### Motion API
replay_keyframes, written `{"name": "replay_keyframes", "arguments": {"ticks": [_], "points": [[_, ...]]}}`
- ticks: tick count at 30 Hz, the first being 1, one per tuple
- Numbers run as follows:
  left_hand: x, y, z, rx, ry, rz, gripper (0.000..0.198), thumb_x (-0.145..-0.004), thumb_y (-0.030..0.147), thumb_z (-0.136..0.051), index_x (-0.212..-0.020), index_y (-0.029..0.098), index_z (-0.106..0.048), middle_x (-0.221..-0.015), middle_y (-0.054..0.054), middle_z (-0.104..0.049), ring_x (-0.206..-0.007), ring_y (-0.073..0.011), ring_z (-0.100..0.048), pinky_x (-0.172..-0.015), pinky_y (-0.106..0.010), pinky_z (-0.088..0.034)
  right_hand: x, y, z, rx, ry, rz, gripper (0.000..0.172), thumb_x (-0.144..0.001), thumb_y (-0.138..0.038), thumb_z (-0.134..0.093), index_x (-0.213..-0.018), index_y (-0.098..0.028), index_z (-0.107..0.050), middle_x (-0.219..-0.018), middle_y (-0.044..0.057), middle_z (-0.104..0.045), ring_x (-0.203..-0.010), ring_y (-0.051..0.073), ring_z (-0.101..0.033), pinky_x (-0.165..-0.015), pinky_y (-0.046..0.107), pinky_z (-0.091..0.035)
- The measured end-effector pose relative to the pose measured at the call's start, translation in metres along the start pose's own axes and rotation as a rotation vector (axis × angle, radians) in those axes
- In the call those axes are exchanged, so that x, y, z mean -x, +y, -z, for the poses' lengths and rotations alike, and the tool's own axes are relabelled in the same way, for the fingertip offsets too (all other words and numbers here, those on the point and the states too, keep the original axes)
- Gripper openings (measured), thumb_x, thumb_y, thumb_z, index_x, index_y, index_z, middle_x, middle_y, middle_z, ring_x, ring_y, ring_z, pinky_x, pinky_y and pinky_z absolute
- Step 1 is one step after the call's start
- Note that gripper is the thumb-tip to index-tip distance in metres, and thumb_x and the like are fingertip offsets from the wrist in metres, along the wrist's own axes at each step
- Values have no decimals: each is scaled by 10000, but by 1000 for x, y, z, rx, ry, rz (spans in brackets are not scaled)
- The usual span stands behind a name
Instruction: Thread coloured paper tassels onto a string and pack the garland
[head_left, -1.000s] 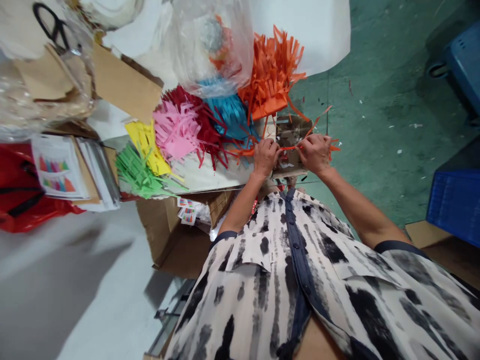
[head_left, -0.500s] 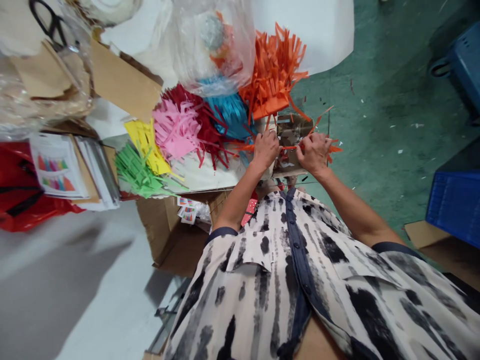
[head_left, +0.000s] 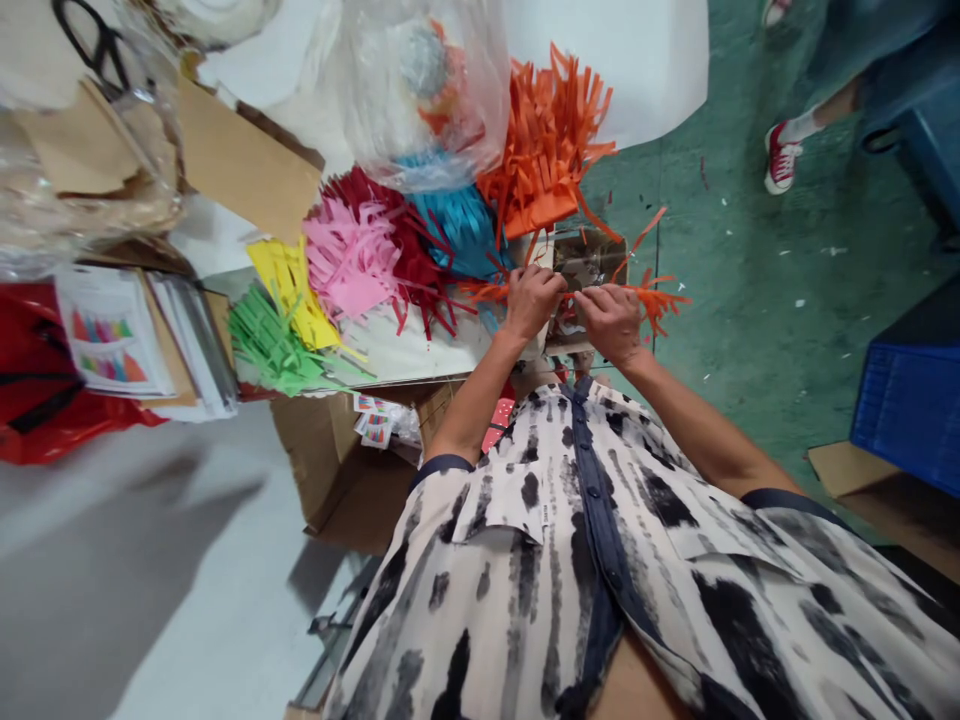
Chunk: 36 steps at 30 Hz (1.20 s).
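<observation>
Between my two hands, at the table's edge, stretches an orange paper tassel. My left hand is closed on its middle, and fringe sticks out to the left. My right hand pinches it close beside the left, with loose strips fanning out past the fingers. Just above lies a pile of orange fringed paper. Left of the hands are blue fringe, dark red fringe, pink fringe, yellow fringe and green fringe.
A clear plastic bag stands behind the fringes. Scissors and cardboard lie at the upper left. An open carton sits under the table edge. Blue crates stand at right; a person's red shoe is on the green floor.
My right hand has moved left, closer to my left hand, and more of the tassel's fringe shows at its right. A person's leg and shoes have come into view at the upper right.
</observation>
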<state>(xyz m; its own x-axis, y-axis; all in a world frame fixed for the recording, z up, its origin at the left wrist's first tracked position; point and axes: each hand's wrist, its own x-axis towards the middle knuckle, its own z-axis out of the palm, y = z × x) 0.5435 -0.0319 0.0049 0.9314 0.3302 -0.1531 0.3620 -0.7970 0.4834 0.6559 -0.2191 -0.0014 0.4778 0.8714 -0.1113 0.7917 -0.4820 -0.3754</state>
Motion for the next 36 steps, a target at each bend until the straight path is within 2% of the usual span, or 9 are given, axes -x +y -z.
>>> {"name": "replay_keyframes", "arguments": {"ticks": [4, 8, 11, 14, 20, 27, 32, 34, 36], "points": [[13, -15, -2, 15, 1, -34, 302, -1122, 319, -526, -1029, 297, -813, -1137, -81, -813, -1248, -289, -648, -1182, -533, -342, 1, 2, -8, -11, -59, 46, 442, -1109, -222, -459, -1439, -260, -751, -1444, 97, -763, -1308, 306, -638, -1054, 478, -408], [41, -28, 12, 12, 32, 42, 293, -1072, 263, -570, -1162, 356, -833, -1330, -77, -787, -1393, -298, -600, -1264, -574, -305, 0, 10, -4, -56, -74, 53, 444, -1114, -239, -439, -1418, -273, -760, -1451, 69, -762, -1324, 303, -643, -1084, 494, -412], [52, -21, 19, 1, 85, 111, 312, -987, 249, -675, -1228, 368, -834, -1524, -72, -697, -1523, -333, -516, -1335, -631, -226, -6, 11, 0, -102, -73, 49, 392, -1116, -268, -465, -1331, -282, -792, -1400, 73, -780, -1257, 305, -648, -1051, 501, -415], [41, -3, 12, 42, 76, 54, 269, -1032, 281, -643, -1214, 335, -834, -1493, -91, -720, -1504, -320, -544, -1353, -618, -217, -13, 11, 2, -125, -72, 51, 362, -1146, -324, -469, -1219, -252, -817, -1321, 96, -802, -1149, 278, -628, -989, 473, -382], [5, 11, -15, 51, -55, -100, 337, -1129, 303, -483, -1145, 257, -816, -1239, -144, -796, -1265, -299, -657, -1143, -508, -413, -19, 14, 5, -117, -84, 66, 326, -1153, -344, -511, -1148, -221, -813, -1279, 110, -804, -1080, 238, -568, -955, 439, -308], [3, 10, -17, -57, -99, -144, 407, -1146, 246, -403, -1087, 167, -798, -1144, -193, -786, -1163, -306, -681, -945, -432, -445, -27, 15, 4, -74, -92, 107, 375, -1173, -357, -449, -1114, -231, -797, -1256, 90, -805, -1039, 233, -576, -959, 443, -329], [17, 35, 2, 276, 77, 134, 293, -1123, 341, -556, -1104, 223, -823, -1099, -138, -826, -1051, -278, -726, -899, -379, -461, -29, 8, 29, -47, -61, 134, 376, -1151, -310, -429, -1091, -280, -799, -1213, 69, -813, -1075, 258, -626, -987, 481, -368], [22, 46, 13, 571, 149, 275, 304, -1110, 429, -605, -1077, 246, -846, -1016, -96, -837, -954, -247, -740, -854, -351, -473, -26, 4, 47, -39, -42, 153, 393, -1156, -346, -417, -1147, -307, -808, -1244, 64, -809, -1132, 275, -648, -1017, 506, -387], [25, 56, 24, 962, 91, 385, 363, -1049, 528, -698, -947, 219, -858, -902, -73, -823, -828, -206, -733, -795, -320, -491, -24, -1, 67, -35, -26, 163, 398, -1155, -380, -421, -1192, -333, -815, -1253, 58, -809, -1180, 289, -662, -1049, 530, -402]]}}
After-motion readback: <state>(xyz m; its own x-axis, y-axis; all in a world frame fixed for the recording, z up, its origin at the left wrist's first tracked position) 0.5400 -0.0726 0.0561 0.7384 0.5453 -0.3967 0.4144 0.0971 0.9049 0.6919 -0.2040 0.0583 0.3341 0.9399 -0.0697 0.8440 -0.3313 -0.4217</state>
